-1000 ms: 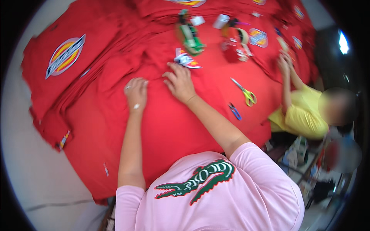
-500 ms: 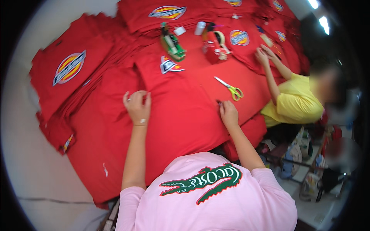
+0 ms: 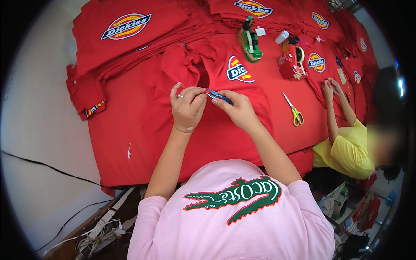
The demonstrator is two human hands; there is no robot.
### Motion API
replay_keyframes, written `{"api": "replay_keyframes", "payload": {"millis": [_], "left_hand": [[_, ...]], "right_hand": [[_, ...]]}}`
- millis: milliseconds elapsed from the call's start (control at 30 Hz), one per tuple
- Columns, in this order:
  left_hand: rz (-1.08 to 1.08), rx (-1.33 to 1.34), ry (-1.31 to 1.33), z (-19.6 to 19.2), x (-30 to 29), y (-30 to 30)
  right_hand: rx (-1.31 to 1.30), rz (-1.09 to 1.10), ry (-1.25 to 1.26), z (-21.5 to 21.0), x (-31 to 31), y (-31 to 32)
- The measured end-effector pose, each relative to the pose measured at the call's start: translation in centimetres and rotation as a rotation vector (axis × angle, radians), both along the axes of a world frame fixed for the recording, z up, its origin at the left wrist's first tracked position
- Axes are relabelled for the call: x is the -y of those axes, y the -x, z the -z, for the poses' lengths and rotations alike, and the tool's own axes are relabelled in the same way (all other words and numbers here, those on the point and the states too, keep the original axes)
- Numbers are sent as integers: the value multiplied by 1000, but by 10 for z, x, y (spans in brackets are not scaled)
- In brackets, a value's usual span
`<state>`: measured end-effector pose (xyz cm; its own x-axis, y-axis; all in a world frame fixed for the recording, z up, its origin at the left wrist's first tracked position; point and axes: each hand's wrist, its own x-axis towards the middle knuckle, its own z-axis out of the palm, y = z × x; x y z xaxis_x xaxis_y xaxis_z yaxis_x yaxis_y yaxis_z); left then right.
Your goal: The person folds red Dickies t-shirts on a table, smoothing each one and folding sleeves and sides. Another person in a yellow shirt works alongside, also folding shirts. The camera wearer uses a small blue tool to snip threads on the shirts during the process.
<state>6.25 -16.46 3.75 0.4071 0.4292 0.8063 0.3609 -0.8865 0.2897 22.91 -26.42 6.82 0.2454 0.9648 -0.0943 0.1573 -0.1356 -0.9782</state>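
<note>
My right hand (image 3: 239, 109) is closed round a pair of blue thread snips (image 3: 215, 94). The snips' tips meet the fingertips of my left hand (image 3: 188, 105), which are pinched together with a bit of red cloth showing at them. Beneath both hands a red T-shirt (image 3: 225, 130) lies spread and partly bunched, with a printed oval badge (image 3: 241, 70) on it. How much of the cloth my left fingers grip is hidden behind them.
Yellow-handled scissors (image 3: 295, 112) lie to the right. Farther back are a green tape dispenser (image 3: 250, 45), a red tape dispenser (image 3: 289, 64) and a white bottle (image 3: 281, 37). Stacked red shirts (image 3: 169, 19) line the far side. A yellow-sleeved person (image 3: 346, 151) handles red cloth at right.
My hands have come together over the shirt; the left lifted from the cloth, and the right raised the snips to its fingertips. The view has shifted, bringing cables into sight at lower left.
</note>
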Motion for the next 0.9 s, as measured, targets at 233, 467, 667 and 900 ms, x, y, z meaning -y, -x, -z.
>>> {"api": "replay_keyframes", "payload": {"millis": [233,467,667,900], "left_hand": [[-41,16,-61,1,-11,4],[-30,21,-71,4,-14,3],[32,69,115,-1,-13,-1],[102,227,578,-7,-5,-9]], "right_hand": [[-24,-40,48,-4,-12,-3],[-111,2,-8,5,-11,-2],[-68,125,6,-9,-3,1],[174,84,-108,-7,1,1]]}}
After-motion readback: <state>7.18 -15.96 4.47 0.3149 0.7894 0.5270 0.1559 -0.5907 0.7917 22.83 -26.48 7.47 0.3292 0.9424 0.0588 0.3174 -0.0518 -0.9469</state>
